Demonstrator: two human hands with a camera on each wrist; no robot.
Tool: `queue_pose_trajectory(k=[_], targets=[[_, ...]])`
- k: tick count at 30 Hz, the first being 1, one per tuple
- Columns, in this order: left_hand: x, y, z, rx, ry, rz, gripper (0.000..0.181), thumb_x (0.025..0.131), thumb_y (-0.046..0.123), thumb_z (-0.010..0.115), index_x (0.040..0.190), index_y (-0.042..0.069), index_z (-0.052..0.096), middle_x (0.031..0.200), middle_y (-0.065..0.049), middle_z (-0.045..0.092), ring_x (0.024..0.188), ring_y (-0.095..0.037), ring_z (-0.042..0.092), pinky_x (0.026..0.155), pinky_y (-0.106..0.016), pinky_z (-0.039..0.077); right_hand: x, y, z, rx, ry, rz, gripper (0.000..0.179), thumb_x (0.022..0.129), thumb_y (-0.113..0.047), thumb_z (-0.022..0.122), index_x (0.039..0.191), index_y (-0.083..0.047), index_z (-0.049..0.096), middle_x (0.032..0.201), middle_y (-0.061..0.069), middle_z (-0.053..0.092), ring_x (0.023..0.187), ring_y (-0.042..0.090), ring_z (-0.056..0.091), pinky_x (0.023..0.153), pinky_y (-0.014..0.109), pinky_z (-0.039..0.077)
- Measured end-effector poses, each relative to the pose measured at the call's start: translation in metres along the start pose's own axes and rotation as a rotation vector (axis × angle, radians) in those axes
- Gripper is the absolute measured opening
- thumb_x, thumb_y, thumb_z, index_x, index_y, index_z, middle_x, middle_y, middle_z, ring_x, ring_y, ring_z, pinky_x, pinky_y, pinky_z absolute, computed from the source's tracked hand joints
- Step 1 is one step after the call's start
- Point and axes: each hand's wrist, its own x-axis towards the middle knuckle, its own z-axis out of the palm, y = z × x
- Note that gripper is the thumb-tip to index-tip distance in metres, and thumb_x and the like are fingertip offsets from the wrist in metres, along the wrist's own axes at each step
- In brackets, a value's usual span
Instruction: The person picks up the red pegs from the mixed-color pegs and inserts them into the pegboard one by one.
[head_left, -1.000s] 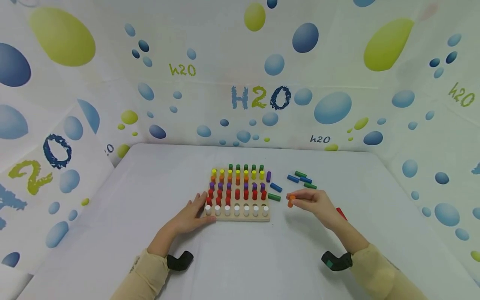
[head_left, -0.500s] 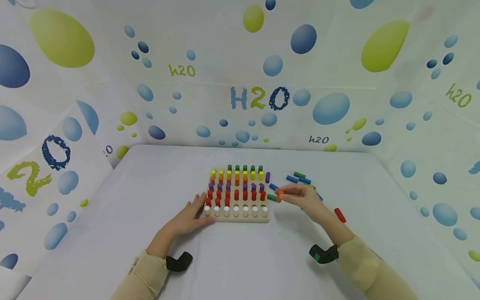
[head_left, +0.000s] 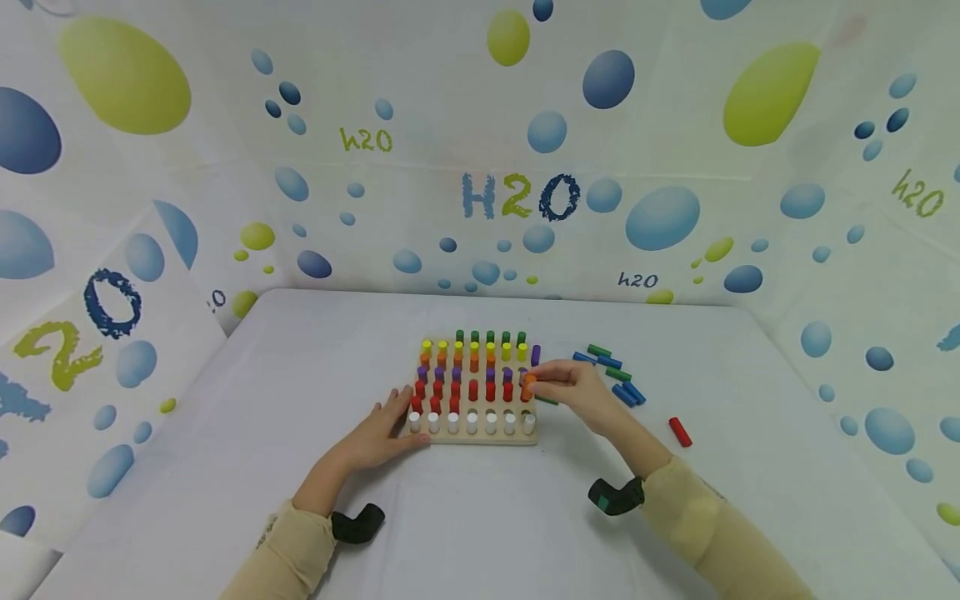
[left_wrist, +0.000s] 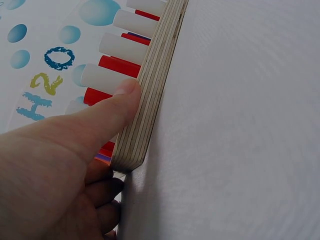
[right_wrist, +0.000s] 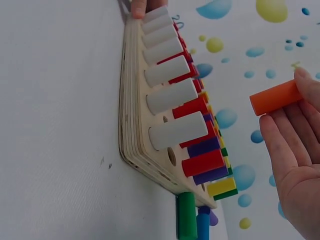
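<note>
A wooden pegboard [head_left: 480, 440] holds rows of upright pegs: white in front, then red, purple, orange, yellow and green behind. My left hand [head_left: 375, 437] grips its near left corner; in the left wrist view the thumb [left_wrist: 127, 95] presses on the front edge, with the other fingers beside the corner. Over the board's right side, my right hand [head_left: 585, 396] pinches an orange peg [right_wrist: 274, 98] between thumb and fingertips. The right wrist view has this peg apart from the board, tilted. Some holes, such as one behind the nearest white peg [right_wrist: 177, 131], have no peg.
Right of the board lie loose green pegs [head_left: 598, 350], blue pegs [head_left: 634, 393] and a red peg [head_left: 680, 432]. A purple peg [head_left: 536, 355] and a partly hidden green peg [right_wrist: 187, 216] lie close to the board's right edge. A patterned sheet [head_left: 420, 150] hangs behind the table.
My right hand has carried the orange peg leftward from the table's right side to above the board's right edge, uncovering blue pegs behind it. My left hand has stayed at the corner.
</note>
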Motion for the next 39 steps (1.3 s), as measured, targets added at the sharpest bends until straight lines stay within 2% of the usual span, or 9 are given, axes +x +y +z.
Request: queue_pose_trajectory(k=[16, 22, 27, 32, 39], targets=[[0.0, -0.001, 0.002, 0.003, -0.007, 0.012, 0.094, 0.082, 0.051, 0.06, 0.145, -0.002, 0.014, 0.15, -0.018, 0.012, 0.138, -0.033, 0.002, 0.11, -0.048, 0.001, 0.013, -0.004, 0.021, 0.048, -0.023, -0.005, 0.032, 0.083, -0.017, 0.068, 0.11, -0.001, 0.063, 0.106, 0.01, 0.066, 0.096, 0.02, 0.062, 0.086, 0.032, 0.05], [0.001, -0.001, 0.001, 0.013, -0.001, 0.02, 0.093, 0.083, 0.05, 0.06, 0.144, -0.002, 0.014, 0.15, -0.019, 0.013, 0.138, -0.033, 0.003, 0.11, -0.049, 0.002, 0.013, -0.005, 0.02, 0.04, -0.031, -0.014, 0.032, 0.083, -0.018, 0.068, 0.11, -0.001, 0.063, 0.105, 0.01, 0.066, 0.096, 0.02, 0.062, 0.089, 0.041, 0.047], [0.002, -0.001, 0.001, 0.008, -0.002, 0.017, 0.093, 0.082, 0.05, 0.06, 0.145, -0.002, 0.014, 0.15, -0.018, 0.012, 0.138, -0.033, 0.002, 0.11, -0.049, 0.002, 0.01, -0.002, 0.009, 0.008, -0.036, -0.029, 0.035, 0.083, -0.022, 0.068, 0.111, -0.001, 0.062, 0.106, 0.011, 0.066, 0.098, 0.023, 0.062, 0.089, 0.038, 0.048], [0.002, -0.002, 0.002, 0.011, -0.005, 0.014, 0.095, 0.082, 0.052, 0.059, 0.145, -0.002, 0.013, 0.15, -0.018, 0.012, 0.138, -0.033, 0.002, 0.11, -0.049, 0.002, -0.001, 0.005, -0.011, -0.104, -0.006, -0.05, 0.033, 0.083, -0.023, 0.068, 0.107, -0.002, 0.065, 0.102, 0.01, 0.067, 0.092, 0.02, 0.065, 0.087, 0.034, 0.049], [0.0, -0.001, 0.0, 0.005, 0.002, 0.006, 0.093, 0.083, 0.05, 0.06, 0.144, -0.002, 0.014, 0.15, -0.019, 0.013, 0.138, -0.034, 0.002, 0.11, -0.049, 0.002, -0.022, 0.019, -0.03, -0.201, -0.105, -0.043, 0.029, 0.083, -0.02, 0.068, 0.104, 0.0, 0.065, 0.095, 0.01, 0.068, 0.084, 0.02, 0.066, 0.08, 0.03, 0.052]])
